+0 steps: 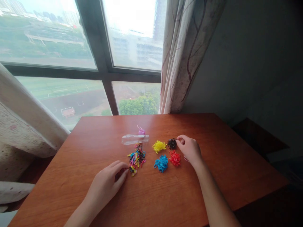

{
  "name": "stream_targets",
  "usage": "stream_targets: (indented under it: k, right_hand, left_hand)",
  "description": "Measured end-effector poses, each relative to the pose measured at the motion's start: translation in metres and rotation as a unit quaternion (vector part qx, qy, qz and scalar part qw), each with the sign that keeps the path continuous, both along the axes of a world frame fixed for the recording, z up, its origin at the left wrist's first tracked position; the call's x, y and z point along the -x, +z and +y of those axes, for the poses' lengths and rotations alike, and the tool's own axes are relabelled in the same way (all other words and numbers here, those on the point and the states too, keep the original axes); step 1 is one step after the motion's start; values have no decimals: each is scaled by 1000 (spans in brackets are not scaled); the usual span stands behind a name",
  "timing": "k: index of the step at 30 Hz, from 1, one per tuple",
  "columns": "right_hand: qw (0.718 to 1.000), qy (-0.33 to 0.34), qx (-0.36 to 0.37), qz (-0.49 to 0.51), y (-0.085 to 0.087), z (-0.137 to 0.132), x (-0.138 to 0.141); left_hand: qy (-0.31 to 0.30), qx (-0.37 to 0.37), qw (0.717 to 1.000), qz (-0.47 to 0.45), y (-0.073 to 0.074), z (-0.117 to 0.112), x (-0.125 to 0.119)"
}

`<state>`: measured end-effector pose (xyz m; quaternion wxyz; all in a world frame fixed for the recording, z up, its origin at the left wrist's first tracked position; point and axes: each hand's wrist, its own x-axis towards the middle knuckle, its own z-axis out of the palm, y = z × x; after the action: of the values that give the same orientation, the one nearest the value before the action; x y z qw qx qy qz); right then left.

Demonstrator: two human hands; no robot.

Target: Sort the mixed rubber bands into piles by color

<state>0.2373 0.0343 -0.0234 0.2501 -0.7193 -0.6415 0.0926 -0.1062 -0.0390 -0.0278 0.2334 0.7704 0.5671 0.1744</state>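
Observation:
My left hand (107, 179) is at the near left edge of a mixed heap of small coloured rubber bands (137, 157), its thumb and forefinger pinched at a few black and yellow bands. With thumb and forefinger together, my right hand (190, 149) holds a black rubber band at the right side of the black pile (172, 144). Around it lie a yellow pile (159, 146), a blue pile (161, 164) and a red pile (175, 158) of bands. Some pink bands (186, 158) show beside my right wrist, mostly hidden by it.
A clear plastic bottle-shaped container (133, 139) lies on its side behind the mixed heap, with a purple piece with a loop (141, 130) behind it. The wooden table (146, 198) meets a window (137, 97) and curtains (180, 63) at its far side.

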Motion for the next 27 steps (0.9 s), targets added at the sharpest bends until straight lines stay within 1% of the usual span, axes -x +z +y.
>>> stream_targets:
  k: [7, 15, 18, 22, 24, 27]
  right_hand:
    - [1000, 8, 12, 1, 2, 8, 2]
    - [1000, 17, -6, 23, 7, -3, 7]
    - [999, 31, -15, 38, 9, -15, 18]
    - [991, 83, -42, 97, 9, -41, 45]
    - [985, 112, -41, 124, 6, -57, 62]
    - [979, 152, -19, 137, -2, -79, 87]
  left_hand:
    - [-6, 4, 1000, 0, 2, 0, -1]
    - [-5, 7, 1000, 3, 1, -1, -1]
    - [-2, 8, 1000, 4, -1, -2, -1]
    - [6, -1, 1000, 5, -2, -3, -1]
    - [8, -6, 1000, 5, -1, -3, -1]
    - [8, -8, 1000, 4, -1, -4, -2]
